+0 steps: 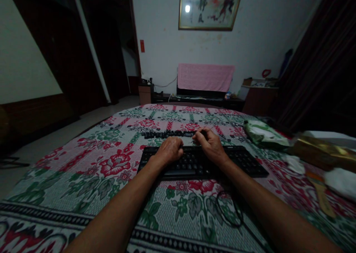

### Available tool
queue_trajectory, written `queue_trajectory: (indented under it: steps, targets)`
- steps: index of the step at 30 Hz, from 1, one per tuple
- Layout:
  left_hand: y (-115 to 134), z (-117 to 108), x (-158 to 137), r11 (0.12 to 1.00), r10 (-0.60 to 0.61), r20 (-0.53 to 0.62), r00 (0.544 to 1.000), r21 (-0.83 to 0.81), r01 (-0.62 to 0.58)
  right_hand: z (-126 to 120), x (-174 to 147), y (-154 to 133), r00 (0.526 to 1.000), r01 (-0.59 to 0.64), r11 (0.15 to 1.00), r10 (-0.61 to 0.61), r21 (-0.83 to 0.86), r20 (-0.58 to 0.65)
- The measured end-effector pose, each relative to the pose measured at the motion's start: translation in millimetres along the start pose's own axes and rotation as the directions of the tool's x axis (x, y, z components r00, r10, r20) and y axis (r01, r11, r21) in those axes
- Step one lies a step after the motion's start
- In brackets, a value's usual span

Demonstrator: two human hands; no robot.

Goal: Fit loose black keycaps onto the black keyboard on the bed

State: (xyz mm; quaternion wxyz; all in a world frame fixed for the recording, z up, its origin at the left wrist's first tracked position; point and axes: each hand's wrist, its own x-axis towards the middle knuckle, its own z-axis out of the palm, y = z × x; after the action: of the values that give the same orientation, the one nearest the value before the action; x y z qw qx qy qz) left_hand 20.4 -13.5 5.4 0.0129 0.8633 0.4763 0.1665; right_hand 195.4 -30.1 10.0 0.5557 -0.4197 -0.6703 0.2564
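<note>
A black keyboard (183, 171) lies on the flowered tablecloth in front of me. My left hand (171, 149) rests over its upper left part with the fingers curled in; whatever they may hold is hidden. My right hand (209, 141) is raised above the keyboard's back edge, thumb and fingers pinched together. A thin stick-like thing (213, 127) pokes out above those fingers, too small and dark to name. Behind the keyboard, loose black keycaps (161, 134) lie in a row, close to both hands.
A black cable (241, 223) loops on the tablecloth (83, 186) near my right forearm. To the right lie a brush (321, 195), white crumpled tissue (294, 164), a green and white packet (265, 134) and a golden box (324, 153). A pink cloth (205, 76) hangs by the far wall.
</note>
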Motion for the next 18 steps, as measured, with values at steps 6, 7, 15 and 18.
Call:
queue_trajectory:
  steps: [6,7,15,18]
  targets:
    - [-30.6,-10.7,2.6,0.972,-0.221,-0.01,0.975,-0.086,0.22,-8.8,0.8,26.5,0.991,-0.121,0.993,0.121,0.013,-0.049]
    - [-37.1,-11.3,3.6,0.96,-0.266,-0.03,0.964,-0.105,0.261,-9.1,0.4,28.3,0.992,-0.117,0.993,0.117,0.003,-0.054]
    - [-72.5,-4.0,30.9,0.957,-0.286,-0.117,0.951,0.027,0.29,-9.3,-0.3,31.0,0.986,-0.155,0.988,0.154,-0.016,-0.063]
    - [-78.6,-2.0,42.7,0.955,-0.282,-0.165,0.945,0.049,0.294,-9.7,-0.2,31.9,0.99,-0.125,0.991,0.122,-0.054,-0.066]
